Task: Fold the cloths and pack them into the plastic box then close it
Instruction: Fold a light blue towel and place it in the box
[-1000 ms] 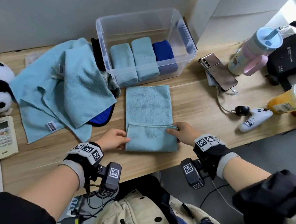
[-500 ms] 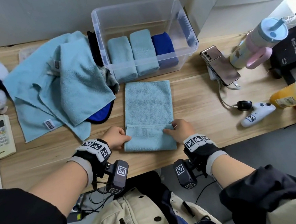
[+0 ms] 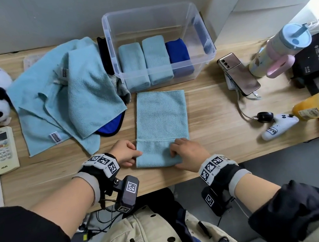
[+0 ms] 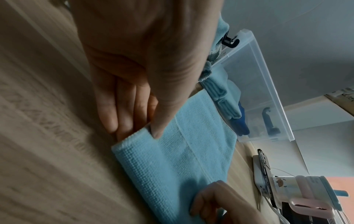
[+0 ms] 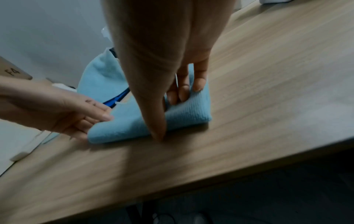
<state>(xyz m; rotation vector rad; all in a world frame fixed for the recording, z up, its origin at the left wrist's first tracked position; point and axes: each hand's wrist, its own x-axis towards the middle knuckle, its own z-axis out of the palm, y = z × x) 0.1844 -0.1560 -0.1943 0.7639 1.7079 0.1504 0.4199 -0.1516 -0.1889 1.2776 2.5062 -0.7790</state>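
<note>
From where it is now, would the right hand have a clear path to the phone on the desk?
Probably yes. The right hand is busy pinching the light blue cloth, but only bare desk lies between it and the phone.

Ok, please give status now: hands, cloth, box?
Left hand and right hand both pinch folded near end of light blue cloth. Box open, three folded cloths inside. Nothing between cloth and box.
</note>
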